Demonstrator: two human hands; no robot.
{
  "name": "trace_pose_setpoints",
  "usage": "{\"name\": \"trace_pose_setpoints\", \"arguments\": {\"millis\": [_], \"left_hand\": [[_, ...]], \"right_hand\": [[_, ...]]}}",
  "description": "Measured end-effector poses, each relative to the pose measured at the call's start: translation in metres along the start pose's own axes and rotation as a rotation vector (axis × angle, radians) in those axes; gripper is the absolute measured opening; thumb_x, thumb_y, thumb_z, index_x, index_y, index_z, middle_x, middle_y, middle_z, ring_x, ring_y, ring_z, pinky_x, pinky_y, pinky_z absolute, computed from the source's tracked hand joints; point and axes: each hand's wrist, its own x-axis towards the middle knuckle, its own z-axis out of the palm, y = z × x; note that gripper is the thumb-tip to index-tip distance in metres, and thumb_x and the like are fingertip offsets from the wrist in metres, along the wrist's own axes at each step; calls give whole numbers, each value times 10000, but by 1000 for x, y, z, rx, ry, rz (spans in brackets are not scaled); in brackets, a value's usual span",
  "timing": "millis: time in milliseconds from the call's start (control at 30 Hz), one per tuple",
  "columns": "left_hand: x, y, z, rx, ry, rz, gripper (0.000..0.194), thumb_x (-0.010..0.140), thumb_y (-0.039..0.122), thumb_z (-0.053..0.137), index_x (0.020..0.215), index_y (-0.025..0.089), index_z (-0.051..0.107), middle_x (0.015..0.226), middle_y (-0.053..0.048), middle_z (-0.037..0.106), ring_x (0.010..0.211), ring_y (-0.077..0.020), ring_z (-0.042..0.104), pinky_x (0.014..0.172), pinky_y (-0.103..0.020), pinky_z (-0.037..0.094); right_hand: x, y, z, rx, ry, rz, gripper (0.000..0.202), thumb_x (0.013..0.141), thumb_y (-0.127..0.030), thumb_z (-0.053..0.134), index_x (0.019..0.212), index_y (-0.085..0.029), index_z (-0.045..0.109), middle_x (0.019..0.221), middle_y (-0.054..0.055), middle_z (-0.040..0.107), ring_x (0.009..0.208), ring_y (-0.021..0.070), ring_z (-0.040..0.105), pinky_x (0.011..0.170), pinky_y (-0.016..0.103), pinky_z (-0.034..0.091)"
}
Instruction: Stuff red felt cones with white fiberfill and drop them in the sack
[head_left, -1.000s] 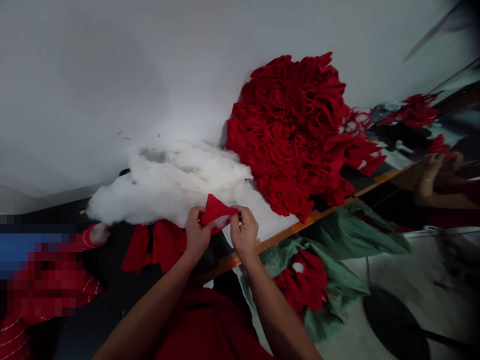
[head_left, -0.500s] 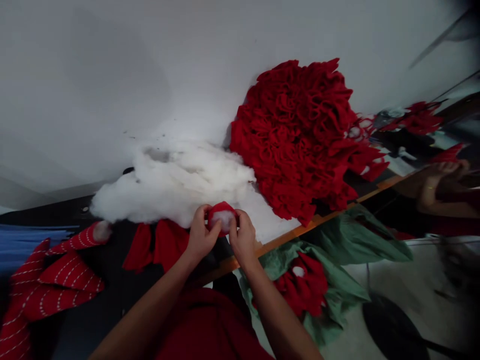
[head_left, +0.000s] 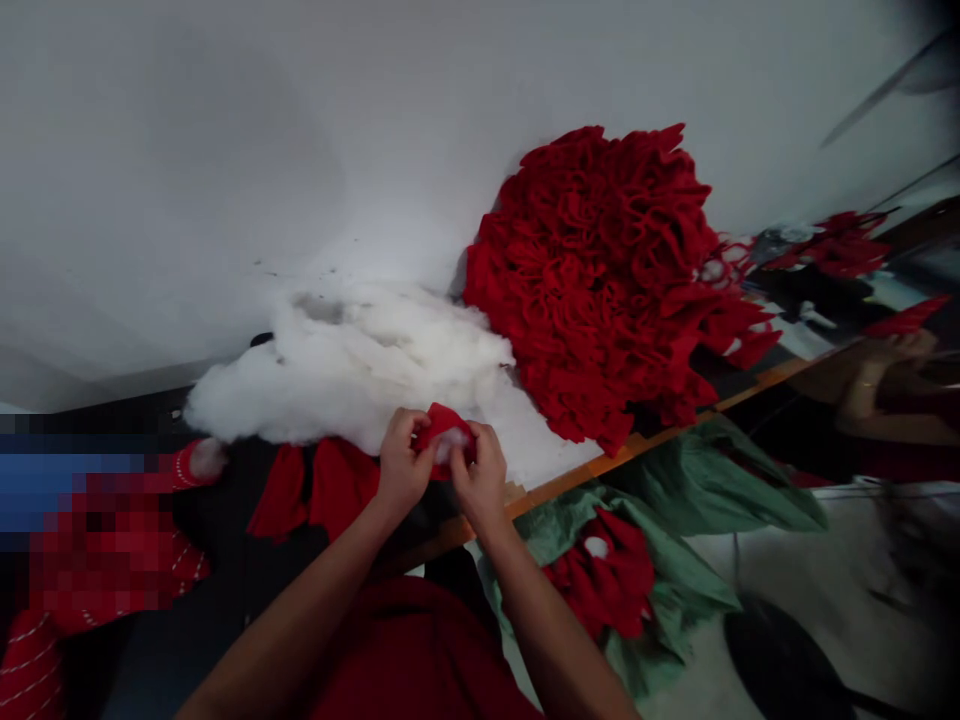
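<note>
Between my hands is a small red felt piece (head_left: pixel 444 418) with a tuft of white stuffing (head_left: pixel 450 443) showing in its opening. My left hand (head_left: pixel 405 462) is closed on the left edge of the felt. On the opposite edge, my right hand (head_left: pixel 480 474) pinches the cloth, its thumb at the white tuft. Just beyond my hands lies a heap of fluffy white stuffing (head_left: pixel 352 360). Red felt pieces (head_left: pixel 341 490) rest on the dark table left of my hands.
A big pile of red felt pieces (head_left: pixel 592 280) leans against the wall at right. Below the wooden table edge (head_left: pixel 555 484), a green bag (head_left: pixel 675 490) holds red items with a white pompom. Striped red cloth (head_left: pixel 30 660) lies at left. Another person's arm (head_left: pixel 862 395) is at far right.
The red felt piece has been turned a little in my fingers, and its top edge stands up more. My right thumb has moved in toward the white tuft.
</note>
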Motion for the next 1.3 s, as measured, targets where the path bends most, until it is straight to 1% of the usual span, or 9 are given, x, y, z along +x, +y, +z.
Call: {"name": "trace_pose_setpoints", "arguments": {"millis": [167,400,567,667,800,900,967,1100,1300], "left_hand": [[-7,2,-2,19,-10,26,212,648,22,478,757,204,483,763,-11,457,727,-151,453,636,-265,376],[-7,6,-1,-21,34,-9,218,665,67,503,832,206,516,847,-32,467,795,-167,475,666,-277,408],[-9,10,4,-85,-36,14,187,665,48,487,752,200,552,823,-27,467,797,-160,479,720,-291,410],[-13,16,8,-402,-41,-215,136,709,185,566,840,213,545,861,-24,500,824,-151,497,720,-274,425],[-18,28,17,-944,-243,-871,336,715,489,553,841,177,552,869,-58,567,821,-170,555,732,-319,462],[-16,37,33,-1187,-352,-1069,429,698,551,543,871,160,576,917,-89,622,887,-212,586,786,-366,471],[-11,41,49,-1232,-208,-1029,332,698,441,607,882,165,578,907,-67,646,892,-196,598,809,-340,476],[-5,50,84,-1169,-30,-981,186,692,222,641,857,180,566,817,-8,658,787,-142,620,792,-298,489],[-38,83,136,-1076,-232,-905,333,617,180,689,924,182,561,815,6,657,727,-118,619,752,-266,489]], "right_hand": [[5,5,-3,63,130,197,160,691,-129,434,815,-189,514,773,10,531,743,161,509,700,305,428],[0,-11,-1,82,97,87,149,706,-193,484,853,-190,503,819,21,497,781,162,486,719,304,418],[-2,-4,-7,185,218,311,97,773,-271,448,809,-193,495,712,-6,496,680,141,483,641,272,418],[-5,6,-20,333,356,391,112,757,-282,466,822,-191,473,729,-12,485,649,124,474,593,247,413],[-11,15,-33,552,448,431,160,733,-298,507,842,-200,443,752,-23,470,624,102,462,571,228,417],[-18,17,-39,628,313,454,168,739,-315,514,842,-201,447,733,-26,483,599,99,469,557,229,431],[-24,18,-46,580,225,469,185,757,-328,506,883,-200,463,740,-19,498,591,102,481,542,233,442],[-36,18,-74,295,320,358,235,782,-279,501,1004,-202,505,914,48,517,751,140,539,643,284,485],[-42,27,-117,161,300,152,292,748,-141,482,1008,-226,584,1026,71,563,976,191,533,860,375,446]]}}
